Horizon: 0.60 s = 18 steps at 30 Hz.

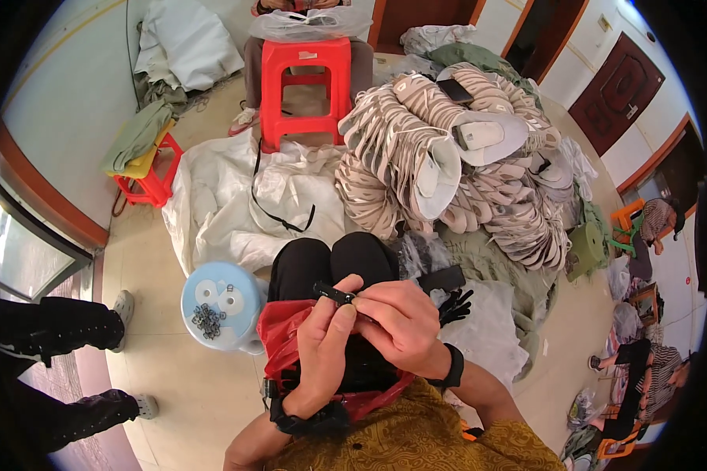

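Observation:
Over my lap, both hands are brought together around a short black strap point(332, 293). My left hand point(324, 349) pinches it between thumb and fingers, its end sticking out past the fingertips. Closed on the near part of the same strap is my right hand point(401, 318), its fingertips touching my left thumb. Whether a small metal piece sits between the fingertips is too small to tell. A red plastic bag point(279, 334) with black material inside lies across my lap. To my left, a light blue stool point(243, 286) carries a small heap of metal buckles point(207, 320).
Large bundles of beige shoe uppers point(416, 157) are piled ahead right. A red stool point(306, 94) stands ahead, a seated person behind it. A white sheet point(220, 212) with a loose black strap point(271, 212) covers the floor. Someone's legs point(71, 330) are at left; a black glove point(454, 308) lies right.

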{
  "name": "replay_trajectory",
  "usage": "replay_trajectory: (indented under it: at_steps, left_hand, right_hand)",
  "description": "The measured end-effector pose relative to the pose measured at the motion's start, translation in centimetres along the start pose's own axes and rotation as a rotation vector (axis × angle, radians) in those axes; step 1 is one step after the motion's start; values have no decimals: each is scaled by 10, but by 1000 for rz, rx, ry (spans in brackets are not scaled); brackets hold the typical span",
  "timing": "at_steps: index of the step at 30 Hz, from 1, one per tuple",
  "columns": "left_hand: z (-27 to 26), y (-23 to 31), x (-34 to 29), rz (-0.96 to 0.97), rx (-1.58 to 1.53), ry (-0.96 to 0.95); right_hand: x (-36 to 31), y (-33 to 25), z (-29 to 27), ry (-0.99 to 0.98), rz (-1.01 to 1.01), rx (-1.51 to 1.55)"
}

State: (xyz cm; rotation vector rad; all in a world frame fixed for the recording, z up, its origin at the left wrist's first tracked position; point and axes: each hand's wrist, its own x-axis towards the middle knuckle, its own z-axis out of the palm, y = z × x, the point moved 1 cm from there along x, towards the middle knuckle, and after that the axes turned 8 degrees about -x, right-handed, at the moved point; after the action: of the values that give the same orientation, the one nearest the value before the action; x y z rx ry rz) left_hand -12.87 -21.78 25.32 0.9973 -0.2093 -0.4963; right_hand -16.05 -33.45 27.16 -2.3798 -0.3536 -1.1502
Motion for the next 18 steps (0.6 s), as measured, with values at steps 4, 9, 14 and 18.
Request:
replay_trajectory:
  at_steps: [4, 9, 14, 18]
  left_hand:
    - [-5, -1, 3, 76, 187, -22]
    - [-11, 0, 2, 181, 431, -73]
    - [-13, 8, -8, 251, 721, -141]
    - [-11, 19, -9, 374, 746, -231]
  right_hand:
    - [0, -1, 1, -17, 45, 4]
    - [-3, 1, -7, -211, 367, 311]
    - [0, 8, -10, -303, 846, 780]
    - [1, 11, -10, -415, 957, 941]
